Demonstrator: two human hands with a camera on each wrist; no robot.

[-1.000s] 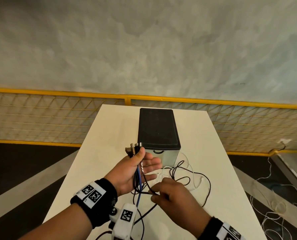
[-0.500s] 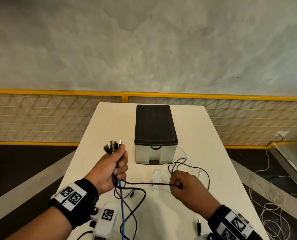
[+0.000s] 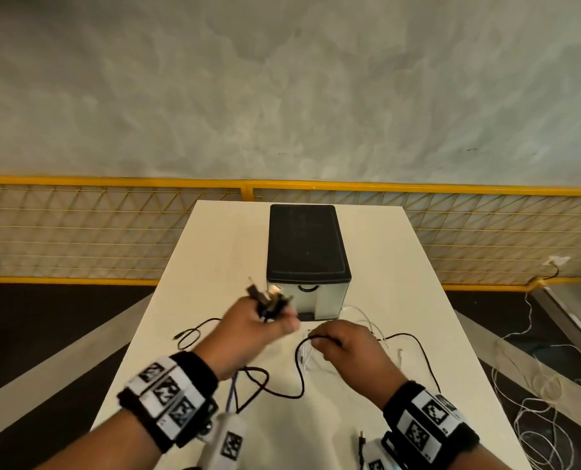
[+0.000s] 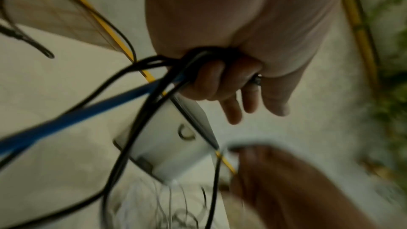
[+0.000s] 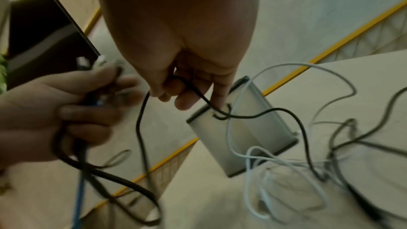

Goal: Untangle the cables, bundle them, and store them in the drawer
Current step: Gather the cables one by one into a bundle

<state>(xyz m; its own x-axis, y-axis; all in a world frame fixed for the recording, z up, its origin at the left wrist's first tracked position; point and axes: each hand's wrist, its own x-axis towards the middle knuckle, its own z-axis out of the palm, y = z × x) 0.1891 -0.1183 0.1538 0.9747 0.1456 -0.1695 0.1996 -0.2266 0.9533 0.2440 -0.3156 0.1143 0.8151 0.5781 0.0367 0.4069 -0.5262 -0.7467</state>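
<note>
My left hand [image 3: 268, 322] grips a bundle of cable ends [image 3: 269, 299], their plugs sticking up above the fist. Black cables [image 4: 141, 111] and a blue cable [image 4: 66, 121] hang from it. My right hand [image 3: 329, 342] is close beside it and pinches one black cable [image 5: 198, 93] between thumb and fingers. That cable loops down onto the white table [image 3: 384, 252]. A tangle of white cables [image 5: 253, 163] lies in front of the drawer box [image 3: 307, 252], which has a black top and a grey front [image 3: 316, 300] that is closed.
A black cable end [image 3: 189, 334] trails on the table's left part. A small plug [image 3: 362, 440] lies near the front edge by my right wrist. A yellow mesh fence [image 3: 112, 232] runs behind the table. White cords [image 3: 536, 401] lie on the floor to the right.
My left hand has swung right toward the drawer box with its bundle. The right hand moved slightly left to meet it. The black cable stretched between them now hangs slack.
</note>
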